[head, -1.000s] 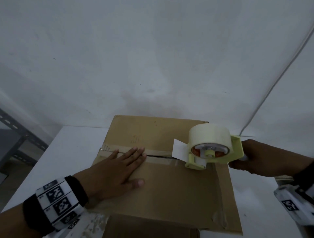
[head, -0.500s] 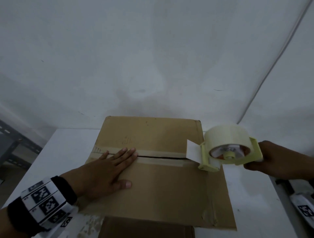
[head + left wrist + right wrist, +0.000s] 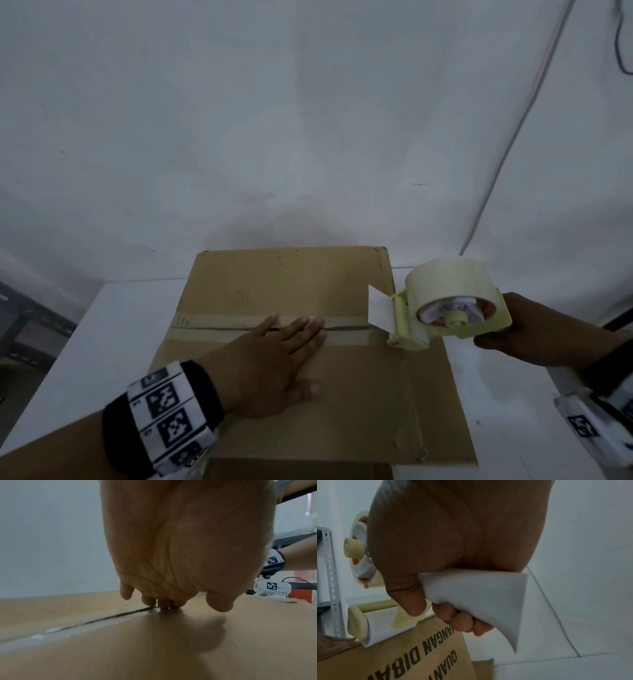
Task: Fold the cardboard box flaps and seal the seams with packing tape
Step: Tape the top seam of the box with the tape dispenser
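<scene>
Pulling the tape dispenser (image 3: 448,308) past the right edge of the cardboard box (image 3: 359,387) is where this could go wrong, I judge: if I cut at a slant, the strip may tear crooked or lift off the centre seam (image 3: 346,328), and if my flat hand eases, the flaps could spread and wrinkle the tape. My right hand (image 3: 527,329) is wrapped round the white handle (image 3: 479,596), fingers curled tight. My left hand (image 3: 274,363) lies flat with fingers straight, its fingertips (image 3: 164,603) pressing on the seam and holding nothing. The box sits on the white table (image 3: 113,329) against the wall, flaps folded down, brown and a little scuffed. Glossy tape runs along the dark seam line, and dark print shows on the box's side.
</scene>
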